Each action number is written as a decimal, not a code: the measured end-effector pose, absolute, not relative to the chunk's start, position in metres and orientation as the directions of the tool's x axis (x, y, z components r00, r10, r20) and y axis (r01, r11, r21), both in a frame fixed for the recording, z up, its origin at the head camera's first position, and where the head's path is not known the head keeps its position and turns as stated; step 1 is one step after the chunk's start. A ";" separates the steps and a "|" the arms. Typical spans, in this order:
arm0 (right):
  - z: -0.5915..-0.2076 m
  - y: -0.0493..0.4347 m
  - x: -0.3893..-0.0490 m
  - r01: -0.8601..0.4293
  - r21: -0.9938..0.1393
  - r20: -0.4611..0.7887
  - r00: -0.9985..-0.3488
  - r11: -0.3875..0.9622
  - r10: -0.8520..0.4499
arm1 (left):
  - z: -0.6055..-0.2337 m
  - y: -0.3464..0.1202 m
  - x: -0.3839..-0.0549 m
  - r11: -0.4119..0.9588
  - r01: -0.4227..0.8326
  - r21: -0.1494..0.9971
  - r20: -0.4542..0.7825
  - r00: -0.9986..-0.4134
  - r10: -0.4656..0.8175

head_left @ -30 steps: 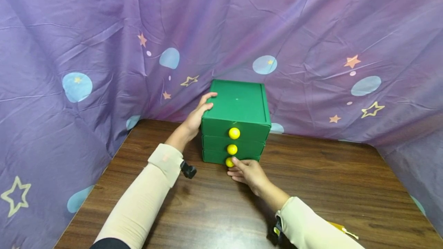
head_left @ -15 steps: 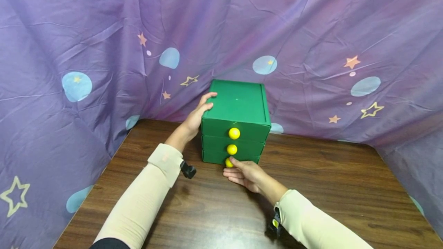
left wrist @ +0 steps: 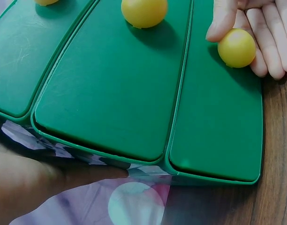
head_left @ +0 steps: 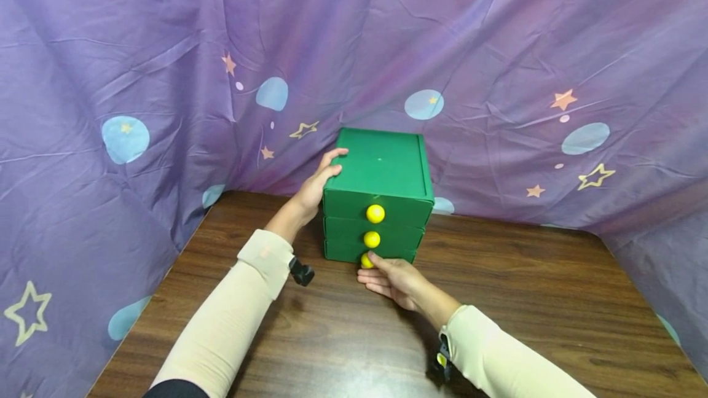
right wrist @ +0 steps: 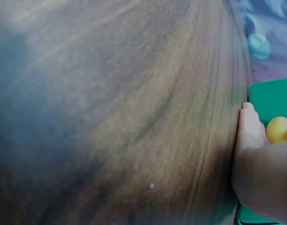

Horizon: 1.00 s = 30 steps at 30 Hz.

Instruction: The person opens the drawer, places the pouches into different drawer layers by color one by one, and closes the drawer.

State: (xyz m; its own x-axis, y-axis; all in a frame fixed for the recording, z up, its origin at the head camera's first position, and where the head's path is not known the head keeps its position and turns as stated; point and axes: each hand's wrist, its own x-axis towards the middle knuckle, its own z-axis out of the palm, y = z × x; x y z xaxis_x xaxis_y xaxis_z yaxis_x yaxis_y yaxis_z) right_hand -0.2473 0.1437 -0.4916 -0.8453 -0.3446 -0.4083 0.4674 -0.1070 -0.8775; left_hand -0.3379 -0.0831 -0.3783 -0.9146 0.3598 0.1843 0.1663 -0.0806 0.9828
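Observation:
A small green three-drawer chest (head_left: 381,164) stands on the wooden table, each drawer with a round yellow knob. All drawers look pushed in. My left hand (head_left: 315,189) rests against the chest's left side, its fingertips at the top edge; in the left wrist view, one finger lies along that side. Low at the front, my right hand (head_left: 401,281) holds the bottom knob (left wrist: 236,48) between thumb and fingers, the other fingers stretched out below it. The middle knob (head_left: 372,239) and top knob (head_left: 375,214) are untouched. In the right wrist view, the hand partly covers the chest.
A purple cloth (head_left: 475,158) with stars and blobs hangs behind the chest and along the sides. Brown wooden table (head_left: 514,275) surface extends on both sides and in front. A dark strap device (head_left: 301,271) sits at the left wrist.
My right hand has shifted slightly left at the bottom knob, its lower fingers reaching further under it. An orange item at lower right is no longer visible. The left hand and chest stay put.

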 end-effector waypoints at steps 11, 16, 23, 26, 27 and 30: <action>-0.493 0.143 -0.245 0.453 -0.884 -0.393 -0.852 -0.113 -0.345 | -0.378 -0.083 -0.338 -0.098 0.159 0.982 0.184 -0.913 0.365; -0.494 0.143 -0.245 0.450 -0.885 -0.390 -0.856 -0.117 -0.340 | -0.379 -0.083 -0.338 -0.094 0.161 0.982 0.185 -0.913 0.364; -0.495 0.143 -0.244 0.447 -0.886 -0.385 -0.857 -0.124 -0.342 | -0.378 -0.083 -0.338 -0.090 0.165 0.982 0.187 -0.913 0.362; -0.495 0.143 -0.243 0.446 -0.886 -0.382 -0.858 -0.128 -0.343 | -0.379 -0.083 -0.338 -0.085 0.167 0.982 0.187 -0.913 0.363; -0.495 0.143 -0.242 0.446 -0.885 -0.382 -0.858 -0.129 -0.344 | -0.379 -0.083 -0.338 -0.085 0.167 0.982 0.187 -0.913 0.363; -0.494 0.143 -0.241 0.453 -0.882 -0.388 -0.854 -0.131 -0.346 | -0.379 -0.083 -0.338 -0.086 0.168 0.982 0.188 -0.913 0.362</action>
State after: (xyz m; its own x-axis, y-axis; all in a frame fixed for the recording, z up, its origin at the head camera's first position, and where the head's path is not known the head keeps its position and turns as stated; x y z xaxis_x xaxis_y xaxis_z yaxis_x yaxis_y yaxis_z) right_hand -0.2405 0.1431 -0.4940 -0.8544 -0.3457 -0.3879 0.4532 -0.1308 -0.8817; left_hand -0.3380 -0.0830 -0.3786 -0.9130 0.3619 0.1882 0.1683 -0.0861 0.9820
